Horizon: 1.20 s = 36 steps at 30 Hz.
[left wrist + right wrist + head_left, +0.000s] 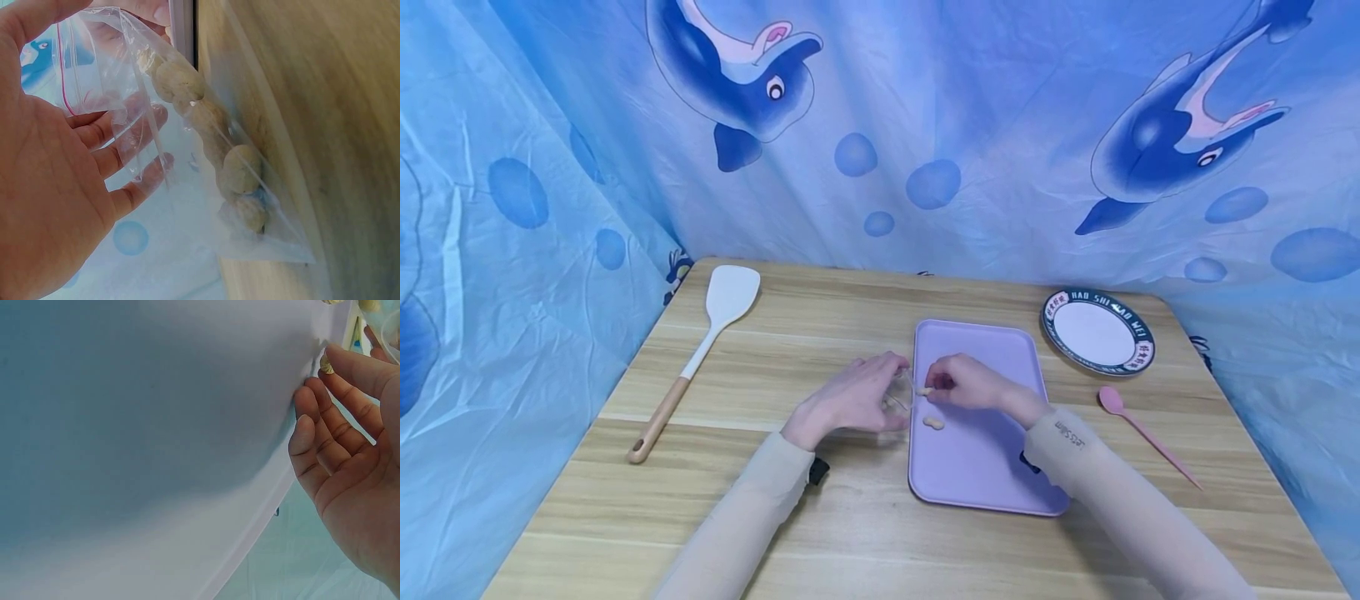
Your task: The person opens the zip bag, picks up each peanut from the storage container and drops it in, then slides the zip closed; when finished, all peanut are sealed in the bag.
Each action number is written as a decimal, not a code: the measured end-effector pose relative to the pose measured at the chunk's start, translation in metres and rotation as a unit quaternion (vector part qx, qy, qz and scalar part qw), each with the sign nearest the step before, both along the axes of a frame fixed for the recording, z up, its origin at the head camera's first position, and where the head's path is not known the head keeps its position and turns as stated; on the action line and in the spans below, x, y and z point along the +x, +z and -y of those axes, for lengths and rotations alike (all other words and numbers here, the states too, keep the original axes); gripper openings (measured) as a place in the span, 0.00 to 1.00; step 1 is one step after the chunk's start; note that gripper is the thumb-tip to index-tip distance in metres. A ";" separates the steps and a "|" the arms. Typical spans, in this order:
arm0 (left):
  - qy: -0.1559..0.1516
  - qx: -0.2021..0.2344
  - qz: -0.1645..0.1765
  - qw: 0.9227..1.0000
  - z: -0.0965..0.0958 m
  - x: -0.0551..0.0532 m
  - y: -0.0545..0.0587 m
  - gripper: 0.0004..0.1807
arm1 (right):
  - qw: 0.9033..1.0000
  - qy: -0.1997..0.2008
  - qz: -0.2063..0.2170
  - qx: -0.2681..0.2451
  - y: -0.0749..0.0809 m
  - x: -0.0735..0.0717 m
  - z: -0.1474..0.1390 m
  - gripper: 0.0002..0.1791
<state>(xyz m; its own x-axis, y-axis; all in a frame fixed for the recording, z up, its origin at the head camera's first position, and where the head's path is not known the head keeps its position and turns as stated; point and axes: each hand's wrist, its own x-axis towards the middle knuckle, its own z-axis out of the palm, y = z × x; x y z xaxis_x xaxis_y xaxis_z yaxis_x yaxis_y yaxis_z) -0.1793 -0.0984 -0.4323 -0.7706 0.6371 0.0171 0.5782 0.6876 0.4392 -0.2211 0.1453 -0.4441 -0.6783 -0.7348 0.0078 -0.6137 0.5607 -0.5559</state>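
My left hand (853,402) grips a clear zip bag (284,244) beside the left edge of the lilac tray (981,471). Several peanuts (242,169) in their shells lie along the lower part of the bag, as the left wrist view shows. Over the tray's left side, my right hand (972,383) pinches one peanut (325,364) between thumb and index finger. Its other fingers are bent near the tray surface. Another peanut (933,423) lies on the tray, close to the left rim.
A white spatula (703,346) with a wooden handle lies at the table's left. To the right of the tray are a plate (1093,333) with a dark patterned rim and a pink spoon (1138,427). A blue dolphin-print curtain (970,108) hangs behind the table.
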 end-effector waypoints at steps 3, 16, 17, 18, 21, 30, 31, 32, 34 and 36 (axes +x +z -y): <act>0.001 0.002 0.003 1.000 0.000 0.000 0.000 0.48 | 1.000 -0.004 -0.005 -0.013 0.001 0.000 -0.003 0.03; 0.000 0.004 -0.005 1.000 0.000 0.001 0.001 0.48 | 0.999 -0.026 -0.013 -0.032 0.027 0.004 -0.015 0.03; 0.000 0.005 -0.005 1.000 0.000 0.001 0.000 0.48 | 0.999 -0.026 -0.014 -0.033 0.029 0.004 -0.015 0.03; 0.001 0.005 -0.005 1.000 0.000 0.001 0.000 0.48 | 0.999 -0.026 -0.016 -0.034 0.031 0.005 -0.015 0.04; 0.001 0.006 -0.005 1.000 0.000 0.000 0.000 0.48 | 0.999 -0.023 -0.022 -0.038 0.036 0.006 -0.015 0.04; -0.002 0.012 -0.003 1.000 0.000 0.000 0.000 0.47 | 0.999 -0.022 -0.027 -0.027 0.046 0.013 -0.007 0.04; -0.003 0.014 -0.002 1.000 0.000 0.000 0.000 0.48 | 0.999 -0.019 -0.027 -0.028 0.047 0.014 -0.005 0.04; -0.003 0.015 -0.001 1.000 0.000 0.000 0.000 0.48 | 0.999 -0.014 -0.029 -0.030 0.048 0.016 -0.004 0.04; -0.003 0.018 0.001 1.000 0.000 0.000 0.000 0.48 | 0.999 -0.006 -0.031 -0.032 0.050 0.018 -0.001 0.04; -0.005 0.020 0.002 1.000 0.000 0.000 -0.001 0.49 | 0.999 0.001 -0.034 -0.032 0.050 0.020 0.001 0.04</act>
<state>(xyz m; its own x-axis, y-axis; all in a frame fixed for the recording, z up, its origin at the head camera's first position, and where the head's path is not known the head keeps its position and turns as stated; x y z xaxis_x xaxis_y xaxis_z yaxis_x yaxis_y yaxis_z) -0.1794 -0.0987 -0.4331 -0.7649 0.6430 0.0390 0.5824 0.6645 0.4682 -0.2007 0.1441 -0.3945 -0.6733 -0.7325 0.1008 -0.6523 0.5243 -0.5474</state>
